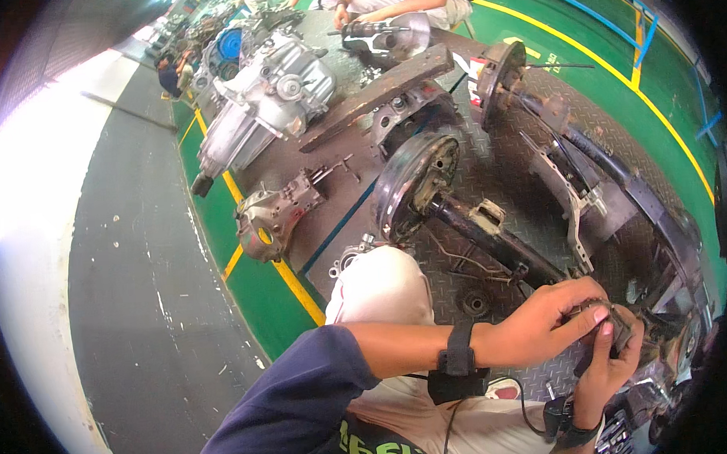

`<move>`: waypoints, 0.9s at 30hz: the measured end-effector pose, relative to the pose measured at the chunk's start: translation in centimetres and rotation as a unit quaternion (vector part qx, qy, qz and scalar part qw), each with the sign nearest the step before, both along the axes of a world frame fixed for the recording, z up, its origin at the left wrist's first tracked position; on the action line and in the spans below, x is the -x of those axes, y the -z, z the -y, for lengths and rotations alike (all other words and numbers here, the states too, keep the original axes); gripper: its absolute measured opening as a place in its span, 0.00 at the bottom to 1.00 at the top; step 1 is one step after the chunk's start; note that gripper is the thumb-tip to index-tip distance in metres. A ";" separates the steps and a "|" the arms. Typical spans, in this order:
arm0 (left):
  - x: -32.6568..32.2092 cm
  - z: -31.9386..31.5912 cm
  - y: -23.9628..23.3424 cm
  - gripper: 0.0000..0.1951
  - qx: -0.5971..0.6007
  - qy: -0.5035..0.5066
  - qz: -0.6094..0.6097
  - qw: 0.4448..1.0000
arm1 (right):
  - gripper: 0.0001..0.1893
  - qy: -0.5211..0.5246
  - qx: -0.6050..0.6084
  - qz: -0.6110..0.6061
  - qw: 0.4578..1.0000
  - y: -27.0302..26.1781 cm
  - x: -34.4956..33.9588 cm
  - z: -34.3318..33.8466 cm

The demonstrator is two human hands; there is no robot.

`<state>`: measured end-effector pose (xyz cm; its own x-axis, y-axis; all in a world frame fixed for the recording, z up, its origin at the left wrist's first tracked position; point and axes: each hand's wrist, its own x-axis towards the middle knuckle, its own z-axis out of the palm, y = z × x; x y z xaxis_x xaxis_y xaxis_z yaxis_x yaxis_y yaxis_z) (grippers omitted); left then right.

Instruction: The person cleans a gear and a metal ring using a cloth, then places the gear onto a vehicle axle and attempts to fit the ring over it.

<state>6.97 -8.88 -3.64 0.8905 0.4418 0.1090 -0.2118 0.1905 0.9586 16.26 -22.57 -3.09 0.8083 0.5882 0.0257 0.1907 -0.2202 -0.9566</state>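
My left hand [547,322] and my right hand [611,356] meet at the right side of the view. Between their fingers is a small dark part [624,332], mostly covered, so its exact kind cannot be told. Both thumbs press towards it. Just beyond the hands, a black axle tube [496,240] runs up to a rusty brake drum [419,186] lying on the tread-plate surface. A small toothed gear [474,302] rests below the tube, left of my hands. Black straps with cabled devices are on both wrists.
A silver transmission case [269,92], a wooden beam [383,97] and a smaller gear housing [279,215] lie farther off. A second axle [601,152] curves along the right. Several wrenches [614,434] lie at bottom right. Another person's hands [356,17] touch a shaft at the top.
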 end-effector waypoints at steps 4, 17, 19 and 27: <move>-0.1 -0.6 0.1 0.10 -0.085 -0.003 0.012 0.996 | 0.08 -0.011 0.014 0.120 0.993 0.2 0.3 -0.2; 0.3 -0.8 0.2 0.11 -0.138 0.124 -0.099 0.978 | 0.10 -0.076 0.013 0.162 0.984 0.9 0.1 0.0; 0.3 -0.7 -1.0 0.13 -0.020 0.119 -0.098 0.988 | 0.11 -0.058 -0.003 0.168 0.984 1.2 0.4 0.0; -0.2 1.2 0.5 0.14 0.147 0.041 0.019 0.988 | 0.12 0.068 -0.048 -0.033 0.996 1.5 1.1 -0.3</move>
<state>7.21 -10.08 -4.11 0.9226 0.3852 0.0215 -0.2191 0.4771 0.8511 15.20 -22.26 -4.60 0.8823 0.4701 0.0220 0.1023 -0.1458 -0.9840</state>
